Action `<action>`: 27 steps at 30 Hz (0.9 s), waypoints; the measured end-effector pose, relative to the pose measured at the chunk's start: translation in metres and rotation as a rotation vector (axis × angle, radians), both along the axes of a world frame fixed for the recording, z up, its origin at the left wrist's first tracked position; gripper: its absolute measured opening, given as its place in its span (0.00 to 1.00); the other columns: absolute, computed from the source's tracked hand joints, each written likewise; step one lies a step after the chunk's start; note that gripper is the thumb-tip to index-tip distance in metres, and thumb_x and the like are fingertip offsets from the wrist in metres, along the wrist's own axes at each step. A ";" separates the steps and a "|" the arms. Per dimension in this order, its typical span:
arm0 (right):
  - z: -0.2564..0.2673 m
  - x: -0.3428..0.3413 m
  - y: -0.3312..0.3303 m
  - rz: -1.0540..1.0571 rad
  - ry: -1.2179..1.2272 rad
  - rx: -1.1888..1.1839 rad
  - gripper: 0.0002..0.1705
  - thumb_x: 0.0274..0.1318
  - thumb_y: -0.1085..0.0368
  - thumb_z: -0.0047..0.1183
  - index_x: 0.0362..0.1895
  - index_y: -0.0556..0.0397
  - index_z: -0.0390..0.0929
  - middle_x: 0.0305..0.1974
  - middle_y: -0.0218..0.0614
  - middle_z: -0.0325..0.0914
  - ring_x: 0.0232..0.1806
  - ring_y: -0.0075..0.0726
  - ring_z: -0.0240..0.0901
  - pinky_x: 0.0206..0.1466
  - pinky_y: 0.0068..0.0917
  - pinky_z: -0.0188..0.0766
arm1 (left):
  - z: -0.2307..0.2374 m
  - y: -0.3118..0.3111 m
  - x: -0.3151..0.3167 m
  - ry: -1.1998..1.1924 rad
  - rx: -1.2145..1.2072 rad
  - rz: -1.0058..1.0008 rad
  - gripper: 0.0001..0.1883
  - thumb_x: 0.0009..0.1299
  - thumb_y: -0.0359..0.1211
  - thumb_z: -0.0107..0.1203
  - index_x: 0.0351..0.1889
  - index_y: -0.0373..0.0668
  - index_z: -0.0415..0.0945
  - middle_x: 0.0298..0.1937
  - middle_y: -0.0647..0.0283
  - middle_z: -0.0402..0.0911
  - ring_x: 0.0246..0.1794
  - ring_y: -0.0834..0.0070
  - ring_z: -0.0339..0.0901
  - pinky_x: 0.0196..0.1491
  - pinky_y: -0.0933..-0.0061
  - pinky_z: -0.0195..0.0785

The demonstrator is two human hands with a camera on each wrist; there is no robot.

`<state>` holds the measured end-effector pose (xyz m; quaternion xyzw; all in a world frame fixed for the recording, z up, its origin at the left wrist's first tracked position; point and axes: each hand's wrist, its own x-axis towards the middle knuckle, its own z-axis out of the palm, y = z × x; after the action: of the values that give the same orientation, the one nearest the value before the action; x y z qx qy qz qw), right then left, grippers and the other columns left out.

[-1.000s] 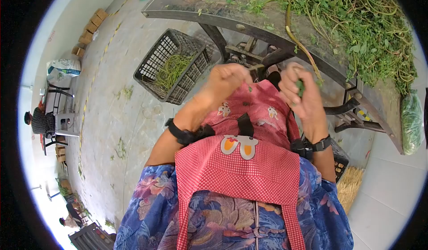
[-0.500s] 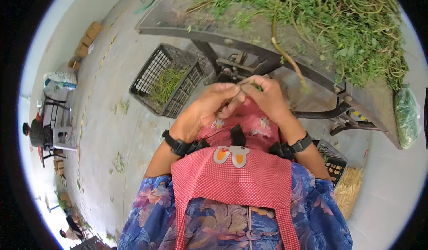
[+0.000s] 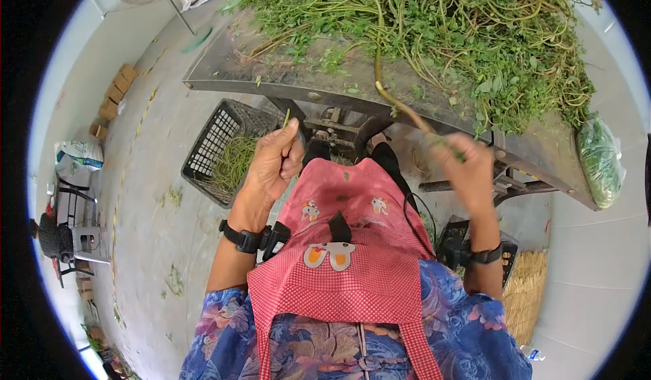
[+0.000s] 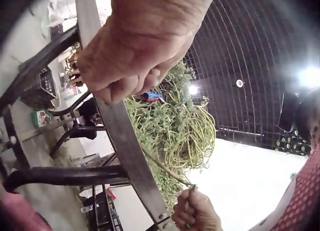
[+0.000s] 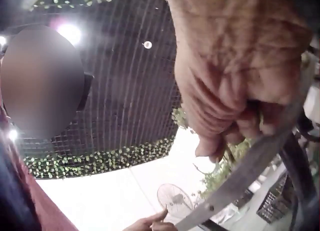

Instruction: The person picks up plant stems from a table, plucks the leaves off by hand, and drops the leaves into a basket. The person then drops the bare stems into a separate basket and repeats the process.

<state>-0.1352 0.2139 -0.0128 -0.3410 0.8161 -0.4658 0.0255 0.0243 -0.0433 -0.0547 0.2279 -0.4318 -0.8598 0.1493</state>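
My left hand (image 3: 274,153) is raised between my lap and the crate, pinching a short thin green stem (image 3: 287,116) whose tip sticks up past thumb and finger. In the left wrist view the back of this hand fills the top. On the right, my right hand (image 3: 464,166), blurred, curls its fingers around a small bit of green leaf (image 3: 456,151) just off the table edge. A thick brown stem (image 3: 400,106) hangs over that edge, its end overlapping the right fingertips. Behind it a big heap of leafy green stems (image 3: 434,34) lies on the table (image 3: 237,68).
A black plastic crate (image 3: 198,156) with trimmed stems (image 3: 234,163) stands on the floor at the left. A clear bag of greens (image 3: 600,163) hangs at the table's right end. Another dark crate (image 3: 453,233) and a straw bundle (image 3: 525,278) sit at the right.
Half a second ago both hands were together over my lap. Now they are apart, the left toward the crate with a short stem, the right toward the table edge. The head view has shifted.
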 end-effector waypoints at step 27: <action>0.042 -0.093 -0.058 0.039 -0.280 -0.160 0.12 0.49 0.61 0.60 0.33 0.57 0.80 0.28 0.29 0.78 0.29 0.23 0.70 0.34 0.23 0.66 | 0.047 0.023 -0.043 0.072 -0.357 -0.059 0.22 0.71 0.44 0.47 0.20 0.39 0.75 0.18 0.63 0.75 0.09 0.86 0.53 0.12 0.83 0.44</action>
<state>-0.2280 0.1560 0.0288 -0.2893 0.7580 -0.5720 0.1208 -0.0185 -0.0207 -0.0075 0.1539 -0.5784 -0.7811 0.1778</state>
